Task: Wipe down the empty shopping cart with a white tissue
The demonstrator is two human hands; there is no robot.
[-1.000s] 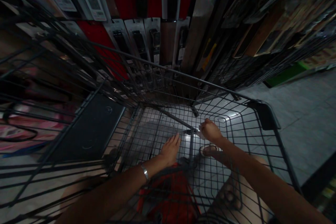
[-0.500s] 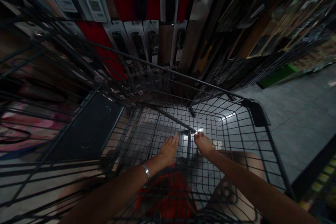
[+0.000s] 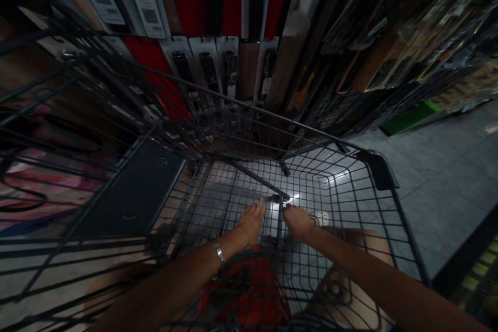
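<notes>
A dark wire shopping cart [image 3: 330,135] fills the middle of the view. Both of my arms reach over its wire mesh. My left hand [image 3: 252,219], with a silver bracelet [image 3: 218,252] on the wrist, has its fingers stretched forward, and nothing shows in it. My right hand [image 3: 299,222] is closed with the fingers curled, close to a dark bar [image 3: 280,220] of the cart frame. What lies inside those fingers, if anything, is hidden. Beneath the mesh, below my left hand, shows something red [image 3: 259,285].
Ahead, shelves hold packaged goods [image 3: 210,65] and red panels [image 3: 187,0]. At left are a dark flat panel [image 3: 128,192] on the cart and a pink item [image 3: 42,181]. Grey tiled floor [image 3: 436,176] extends right, past a green box [image 3: 408,118]. My bare knee [image 3: 369,249] shows through the mesh.
My right hand has shifted slightly left and down, nearer the bar. The left hand stays almost in place. The shelves sit a little lower in the view.
</notes>
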